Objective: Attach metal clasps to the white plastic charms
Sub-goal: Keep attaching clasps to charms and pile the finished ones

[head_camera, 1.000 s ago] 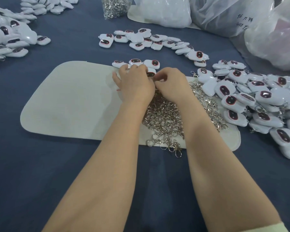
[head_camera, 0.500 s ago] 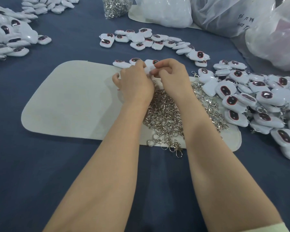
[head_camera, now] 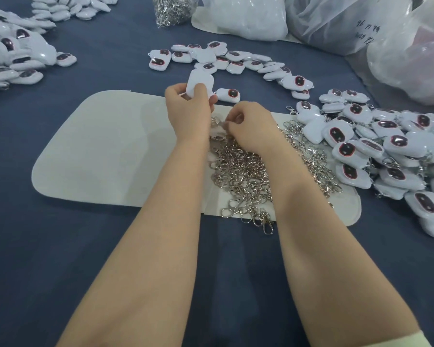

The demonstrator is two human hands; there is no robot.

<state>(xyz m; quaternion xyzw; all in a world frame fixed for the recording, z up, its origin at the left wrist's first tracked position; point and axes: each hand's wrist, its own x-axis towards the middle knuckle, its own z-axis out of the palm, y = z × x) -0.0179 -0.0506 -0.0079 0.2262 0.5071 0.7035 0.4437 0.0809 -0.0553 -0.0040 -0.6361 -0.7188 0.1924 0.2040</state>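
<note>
At the near edge, a pale sleeve is seen on the right forearm, and both forearms are stretched out over the dark blue tablecloth. A white mat is laid on the cloth, and a heap of silver metal clasps is spread over its right half, with a few spilled past the near edge.

Above the far side of that heap, the right hand is held with its fingers curled and its thumb and forefinger pinched on a small, blurred metal piece, read as a single clasp.

Just beyond and to the left, the left hand is closed round the lower end of a white plastic charm. The charm is held upright, plain side toward the camera, its upper part standing clear of the fingers. The charm and the pinched clasp are apart, with the left hand's knuckles between them.

A loose charm is laid just right of the left hand's fingers. A large heap of charms is piled at the right, some with clasps fitted. Farther off, a curved row of charms is laid out, another pile is heaped at the left, and a clear bag of clasps and plastic sacks are set along the far edge.
</note>
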